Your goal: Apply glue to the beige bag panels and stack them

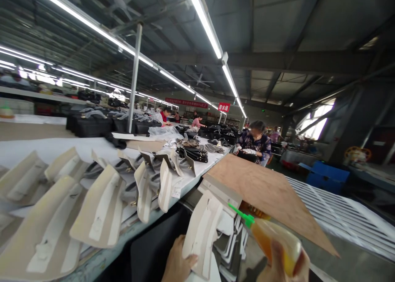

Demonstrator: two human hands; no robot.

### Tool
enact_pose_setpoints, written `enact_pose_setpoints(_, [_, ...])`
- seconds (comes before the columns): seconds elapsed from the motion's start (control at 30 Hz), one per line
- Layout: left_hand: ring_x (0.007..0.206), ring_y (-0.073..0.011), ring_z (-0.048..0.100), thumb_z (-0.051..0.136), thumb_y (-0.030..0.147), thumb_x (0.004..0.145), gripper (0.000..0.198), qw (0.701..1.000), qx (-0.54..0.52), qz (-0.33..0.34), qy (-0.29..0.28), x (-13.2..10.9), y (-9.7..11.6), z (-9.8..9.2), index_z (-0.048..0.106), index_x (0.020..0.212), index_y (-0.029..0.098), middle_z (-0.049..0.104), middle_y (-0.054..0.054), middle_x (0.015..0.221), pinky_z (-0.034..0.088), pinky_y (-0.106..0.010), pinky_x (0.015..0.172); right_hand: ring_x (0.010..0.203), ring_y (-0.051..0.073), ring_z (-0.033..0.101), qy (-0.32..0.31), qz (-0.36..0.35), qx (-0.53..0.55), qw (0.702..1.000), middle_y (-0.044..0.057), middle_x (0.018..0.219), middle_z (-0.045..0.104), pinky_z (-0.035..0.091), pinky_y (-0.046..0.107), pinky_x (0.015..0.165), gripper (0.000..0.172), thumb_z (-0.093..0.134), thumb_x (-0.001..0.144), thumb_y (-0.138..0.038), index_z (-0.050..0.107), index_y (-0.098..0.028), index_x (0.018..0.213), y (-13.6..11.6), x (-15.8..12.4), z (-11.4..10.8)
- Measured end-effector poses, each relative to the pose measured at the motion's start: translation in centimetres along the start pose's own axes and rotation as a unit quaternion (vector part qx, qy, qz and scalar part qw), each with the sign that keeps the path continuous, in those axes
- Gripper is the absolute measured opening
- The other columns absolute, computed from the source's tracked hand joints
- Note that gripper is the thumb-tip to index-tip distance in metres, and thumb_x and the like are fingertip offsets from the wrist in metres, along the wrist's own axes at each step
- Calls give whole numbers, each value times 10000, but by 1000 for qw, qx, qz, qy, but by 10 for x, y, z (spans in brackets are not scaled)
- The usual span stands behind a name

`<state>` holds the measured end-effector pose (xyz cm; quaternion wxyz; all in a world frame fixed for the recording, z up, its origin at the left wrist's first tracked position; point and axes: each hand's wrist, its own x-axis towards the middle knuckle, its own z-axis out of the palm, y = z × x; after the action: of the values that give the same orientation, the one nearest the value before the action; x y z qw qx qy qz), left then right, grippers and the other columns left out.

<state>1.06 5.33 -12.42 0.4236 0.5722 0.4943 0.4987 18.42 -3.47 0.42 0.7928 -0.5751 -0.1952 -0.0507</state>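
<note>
My left hand [179,260] grips the lower left edge of a curved cream panel [202,228] with a white strip down its middle, thumb on its face. In my right hand [282,265] is a clear squeeze bottle [274,239] of amber liquid, tilted so its green nozzle [243,215] points up and left towards the panel. The nozzle tip is apart from the panel in my left hand. Behind and below lies a stack of similar grey and white pieces [230,249]. Several more cream panels [100,208] stand on the table to my left.
The long white-topped table [188,185] runs away from me, bearing dark straps [193,153] and black bags [92,123]. A plywood board [262,187] lies to the right, beside a slatted white rack [339,208]. A person [254,144] works beyond the board.
</note>
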Motion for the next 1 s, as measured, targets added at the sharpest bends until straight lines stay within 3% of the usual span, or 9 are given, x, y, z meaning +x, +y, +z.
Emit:
enact_pose_setpoints(0.13, [910, -283, 705, 652, 135, 733, 193, 999, 17, 22, -18, -4, 1, -6, 709, 915, 167, 752, -74, 896, 528, -394, 866, 830, 135, 528, -21, 50, 153, 987, -18, 906, 560, 443, 215, 687, 580, 823, 590, -479, 614, -188, 1047, -15, -1, 7])
enact_pose_setpoints(0.27, [1006, -226, 673, 618, 224, 897, 205, 999, 23, 37, -23, -2, -7, -8, 648, 1086, 152, 714, -62, 1072, 504, -472, 946, 799, 132, 576, -61, 49, 229, 970, -6, 917, 584, 489, 244, 690, 551, 787, 650, -525, 579, -184, 1029, -38, 0, -1])
enact_pose_setpoints(0.4, [1075, -248, 638, 593, 313, 928, 291, 999, 34, 40, -7, 3, -18, -7, 611, 1178, 167, 659, -86, 1196, 499, -505, 958, 759, 121, 581, -47, 18, 269, 962, -3, 895, 577, 500, 237, 638, 516, 778, 693, -505, 573, -177, 1035, -66, -3, -20])
enact_pose_setpoints(0.6, [1036, -239, 647, 594, 319, 927, 317, 997, 66, 48, -13, 2, -21, -11, 590, 1209, 174, 648, -88, 1201, 537, -475, 902, 802, 127, 607, -51, -33, 301, 952, 17, 940, 607, 515, 242, 660, 542, 787, 678, -533, 596, -171, 1033, -121, -2, -51])
enact_pose_setpoints(0.8, [927, -212, 670, 578, 331, 936, 305, 994, 102, 29, -6, 1, -16, -13, 584, 1192, 166, 669, -74, 1112, 563, -431, 826, 806, 138, 615, -19, -98, 280, 955, 8, 878, 614, 537, 251, 683, 508, 822, 629, -531, 640, -170, 938, -176, -19, -111])
enact_pose_setpoints(0.9, [920, -210, 669, 580, 330, 935, 303, 994, 108, 24, -3, 1, -14, -12, 586, 1189, 165, 668, -73, 1107, 565, -427, 818, 820, 131, 618, 23, -103, 266, 958, 5, 906, 618, 539, 232, 673, 446, 800, 675, -503, 645, -178, 938, -174, -40, -153])
enact_pose_setpoints(1.0, [957, -220, 663, 584, 327, 933, 310, 994, 105, 21, -3, -1, -12, -10, 584, 1199, 167, 659, -79, 1139, 562, -438, 835, 835, 164, 637, 41, -65, 205, 976, 29, 922, 639, 558, 281, 696, 463, 722, 731, -575, 634, -187, 968, -155, -65, -192])
